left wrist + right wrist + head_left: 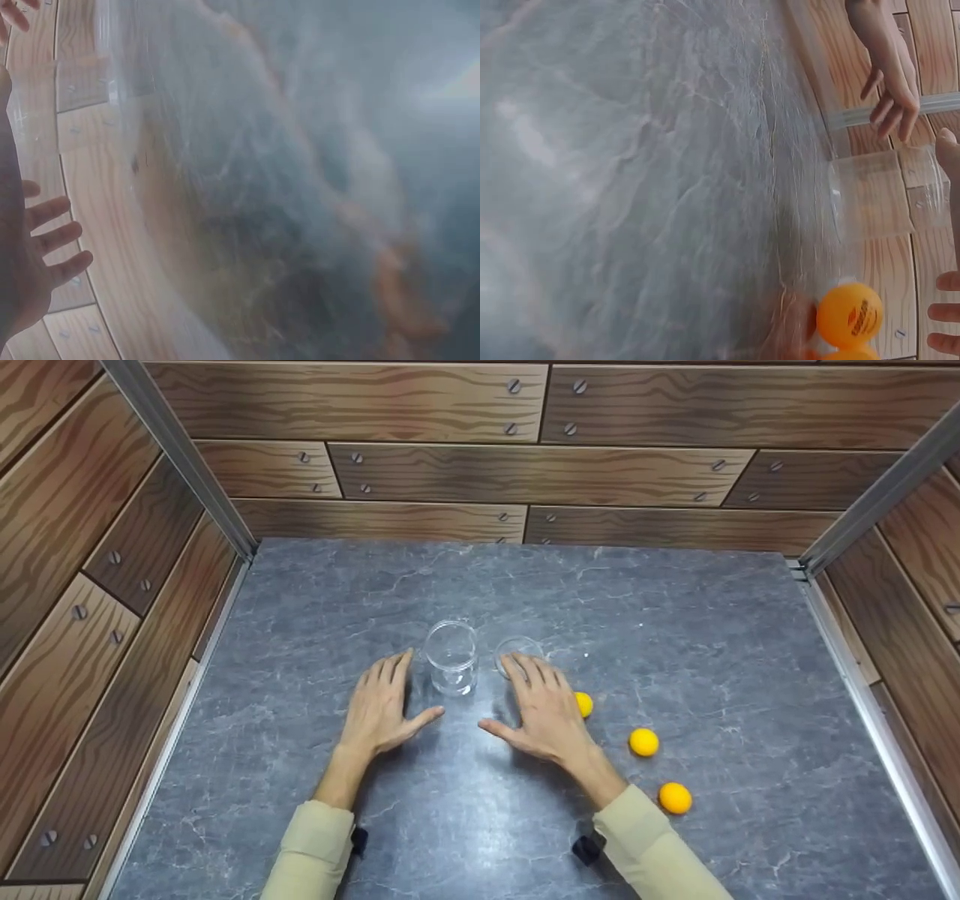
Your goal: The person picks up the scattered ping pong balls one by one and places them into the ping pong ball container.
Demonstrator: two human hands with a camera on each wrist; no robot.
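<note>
Two khaki cloth sleeves (315,840) lie nearest. The left hand (379,705) spreads empty beside one clear cylindrical jar (454,678), upright; then one clear round disc (517,642), partly behind the right hand (546,712), likewise spread, empty; then three orange balls (643,742). Probably reaching; next calls for gently gripping the jar.

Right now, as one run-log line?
left hand: beside clear jar, not gripping | right hand: fingers over clear disc, contact unclear | jar: upright, apart from disc | three orange balls: right of right hand
</note>
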